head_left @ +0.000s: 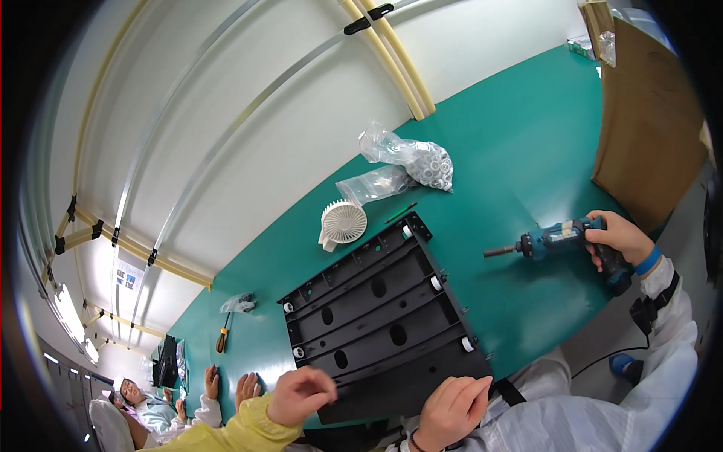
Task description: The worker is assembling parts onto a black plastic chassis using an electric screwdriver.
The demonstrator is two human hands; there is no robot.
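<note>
At the right, my right hand (621, 237) is wrapped round the grip of a teal and black cordless drill (553, 239). Its dark socket bit points left, above the green table. Close to the near right corner of a black ribbed panel (384, 324), my left hand (452, 414) is closed, its fingers curled together. What they hold, if anything, is hidden. The panel lies tilted across the view, with oval holes, raised ribs and small white rollers (468, 344) along its sides. A co-worker's yellow-sleeved hand (301, 395) is curled at the panel's near left corner.
Beyond the panel lie a white hand fan (343, 223), a green pen (401, 213) and a clear bag of small round parts (429, 164). A screwdriver (223, 339) lies left, near co-workers' hands (247, 389). A cardboard box (648, 120) stands far right.
</note>
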